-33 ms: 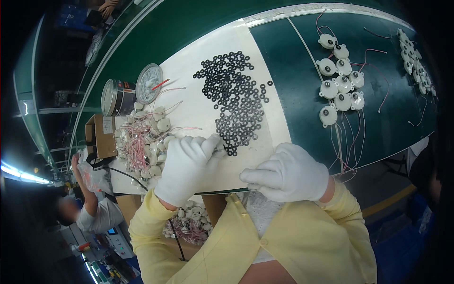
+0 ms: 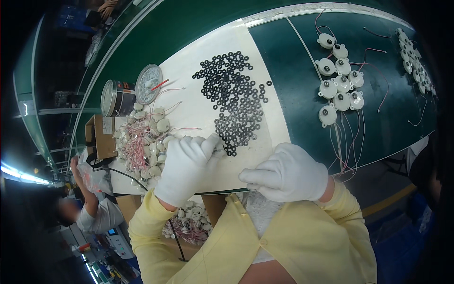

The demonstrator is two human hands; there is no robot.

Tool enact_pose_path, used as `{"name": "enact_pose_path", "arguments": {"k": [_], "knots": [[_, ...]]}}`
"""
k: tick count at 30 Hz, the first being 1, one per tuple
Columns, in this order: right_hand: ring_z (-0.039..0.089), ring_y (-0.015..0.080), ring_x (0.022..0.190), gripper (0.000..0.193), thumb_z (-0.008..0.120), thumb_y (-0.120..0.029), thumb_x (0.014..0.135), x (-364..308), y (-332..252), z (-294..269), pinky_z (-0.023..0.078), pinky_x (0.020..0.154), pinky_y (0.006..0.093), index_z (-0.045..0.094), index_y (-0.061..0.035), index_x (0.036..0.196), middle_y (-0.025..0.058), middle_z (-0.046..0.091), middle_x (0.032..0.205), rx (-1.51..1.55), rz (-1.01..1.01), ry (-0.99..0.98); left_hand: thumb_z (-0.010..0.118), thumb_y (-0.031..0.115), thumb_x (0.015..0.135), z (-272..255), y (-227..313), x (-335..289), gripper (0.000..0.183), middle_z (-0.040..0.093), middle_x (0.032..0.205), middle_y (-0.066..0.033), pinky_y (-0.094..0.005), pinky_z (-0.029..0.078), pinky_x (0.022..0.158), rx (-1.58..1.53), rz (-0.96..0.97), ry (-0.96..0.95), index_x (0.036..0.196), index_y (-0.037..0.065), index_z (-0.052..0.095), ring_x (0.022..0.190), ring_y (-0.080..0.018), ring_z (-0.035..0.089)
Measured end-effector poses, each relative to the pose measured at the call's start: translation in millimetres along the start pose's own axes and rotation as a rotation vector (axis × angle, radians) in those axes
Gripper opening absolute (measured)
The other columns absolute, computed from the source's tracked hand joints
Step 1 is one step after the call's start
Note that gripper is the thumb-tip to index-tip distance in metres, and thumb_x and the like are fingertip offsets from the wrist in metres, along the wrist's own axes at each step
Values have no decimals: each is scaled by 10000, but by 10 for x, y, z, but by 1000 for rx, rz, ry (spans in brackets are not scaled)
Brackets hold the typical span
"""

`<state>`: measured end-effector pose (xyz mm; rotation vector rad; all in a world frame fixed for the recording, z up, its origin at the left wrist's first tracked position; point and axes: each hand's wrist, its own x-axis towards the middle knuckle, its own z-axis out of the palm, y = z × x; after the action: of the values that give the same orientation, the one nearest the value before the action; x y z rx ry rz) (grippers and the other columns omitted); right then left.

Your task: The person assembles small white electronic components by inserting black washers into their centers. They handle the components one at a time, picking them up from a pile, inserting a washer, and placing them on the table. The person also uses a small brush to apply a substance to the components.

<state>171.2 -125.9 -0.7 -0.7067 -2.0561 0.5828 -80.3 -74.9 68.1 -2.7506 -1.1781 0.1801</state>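
Just then your left hand (image 2: 189,168), in a white glove, was curled with its fingertips pinched together at the near end of the scatter of small black rings (image 2: 234,102), right where the last rings lay on the white sheet (image 2: 198,102); whether a ring was actually caught between the fingertips I could not tell. Your right hand (image 2: 288,173), also gloved in white, rested just beside it at the near edge of the tabletop (image 2: 283,61), fingers folded loosely inward and pointing toward the left hand, with nothing visibly held; the two hands were near each other but not touching. The black rings spread away from your left fingertips, forward and slightly to the right. To the left of your left hand lay a heap of small white round parts with pink wires (image 2: 142,139), and beyond that heap stood a round tin (image 2: 116,98) with its lid (image 2: 148,84) lying beside it, plus a brown cardboard box (image 2: 100,136) at the far left. Ahead of your right hand and further right, on the green surface, sat a cluster of white round motors (image 2: 340,85) with thin wires trailing back toward you. Your yellow sleeves (image 2: 340,236) filled the near view.
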Motion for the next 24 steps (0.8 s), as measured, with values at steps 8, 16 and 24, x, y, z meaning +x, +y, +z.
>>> {"name": "enact_pose_path", "arguments": {"k": [8, 16, 24], "knots": [[549, 198, 562, 327, 802, -175, 770, -12, 1, -31, 391, 554, 333, 724, -146, 1087, -32, 680, 750, -20, 12, -71, 699, 250, 890, -95, -5, 34, 250, 520, 756, -9, -379, 402, 697, 227, 140, -107, 1075, 115, 599, 715, -211, 549], [559, 198, 565, 357, 804, -155, 743, -30, 12, -9, 398, 549, 337, 724, -145, 1091, -32, 689, 763, -1, 24, -37, 642, 176, 865, -179, 90, -48, 156, 492, 745, -11, -370, 393, 637, 476, 262, -224, 979, 90, 579, 692, -182, 533], [571, 214, 570, 452, 790, -129, 726, 9, -11, -4, 410, 553, 340, 715, -130, 1171, -27, 687, 760, -44, 29, -12, 569, 262, 1065, 242, -137, -387, 315, 654, 976, -61, -314, 524, 753, -949, -228, -17, 1264, 22, 611, 840, -156, 629]]}}
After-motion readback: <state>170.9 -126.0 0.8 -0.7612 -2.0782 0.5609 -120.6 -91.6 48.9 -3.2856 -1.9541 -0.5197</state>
